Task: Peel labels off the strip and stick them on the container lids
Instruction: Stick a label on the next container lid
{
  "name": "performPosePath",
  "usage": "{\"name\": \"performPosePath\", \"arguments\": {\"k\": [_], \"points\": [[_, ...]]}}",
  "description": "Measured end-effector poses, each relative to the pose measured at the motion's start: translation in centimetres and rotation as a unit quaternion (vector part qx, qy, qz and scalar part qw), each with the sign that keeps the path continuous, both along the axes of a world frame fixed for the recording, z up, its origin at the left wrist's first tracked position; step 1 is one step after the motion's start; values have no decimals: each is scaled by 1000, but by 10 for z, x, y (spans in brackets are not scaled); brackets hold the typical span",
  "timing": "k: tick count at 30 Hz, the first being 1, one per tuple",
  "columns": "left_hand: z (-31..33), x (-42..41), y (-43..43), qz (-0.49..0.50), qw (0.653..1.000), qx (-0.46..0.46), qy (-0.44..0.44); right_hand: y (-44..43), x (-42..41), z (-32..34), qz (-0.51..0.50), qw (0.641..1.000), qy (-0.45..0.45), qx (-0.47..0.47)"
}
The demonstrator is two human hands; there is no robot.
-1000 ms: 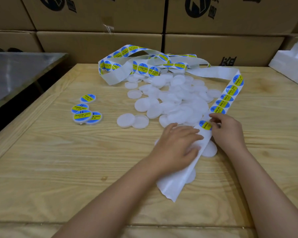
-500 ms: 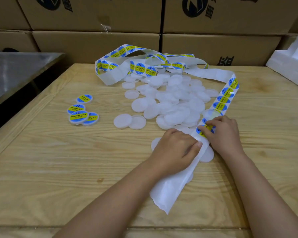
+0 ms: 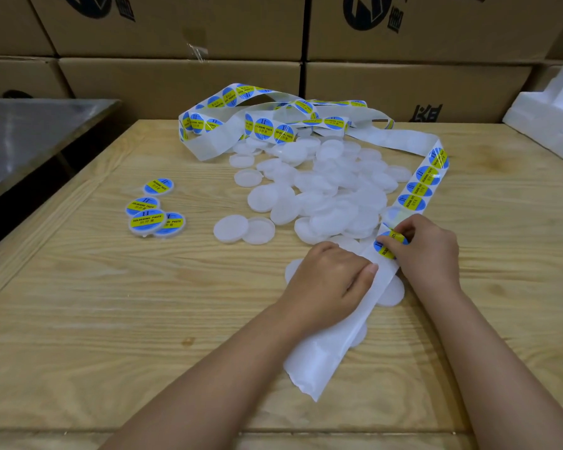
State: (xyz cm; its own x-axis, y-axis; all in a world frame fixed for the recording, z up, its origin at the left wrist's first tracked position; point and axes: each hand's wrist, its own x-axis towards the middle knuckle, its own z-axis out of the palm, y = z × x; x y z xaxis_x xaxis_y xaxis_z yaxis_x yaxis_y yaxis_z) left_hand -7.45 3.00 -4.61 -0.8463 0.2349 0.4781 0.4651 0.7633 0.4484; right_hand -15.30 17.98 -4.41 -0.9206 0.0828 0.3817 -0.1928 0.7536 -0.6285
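The nearest label (image 3: 389,243) on the strip (image 3: 338,345) has lifted at one edge since a second ago, pinched in the right hand (image 3: 426,251). The left hand (image 3: 329,280), flat before, now grips the strip with curled fingers (image 3: 363,271) against the bench (image 3: 111,319). Peeling looks begun, with bare lids (image 3: 332,196) just beside.

Labelled lids (image 3: 147,221): "II" at top, "SOLDERING PASTE" on yellow band, one line of Chinese characters below.
Strip (image 3: 263,128): each label carries the same print, "II" over "SOLDERING PASTE".
Lowest label (image 3: 386,246): curled, text only partly legible.
Cardboard boxes (image 3: 368,14): dark round logo, characters cut off, not legible.
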Motion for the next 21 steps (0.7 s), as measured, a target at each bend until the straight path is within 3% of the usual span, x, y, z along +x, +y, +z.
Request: {"name": "performPosePath", "arguments": {"k": [7, 12, 17, 21], "points": [[-1, 0, -1, 11, 1000, -10, -3, -2, 3, 9, 10, 999, -14, 28], [-1, 2, -3, 14, 1000, 9, 7, -2, 8, 22, 63, 992, -107, 22], [0, 3, -3, 6, 999, 34, 5, 10, 11, 34, 139, 953, -242, -114], [1, 1, -5, 16, 995, 96, 5, 16, 11, 39, 170, 923, -283, -196]]}}
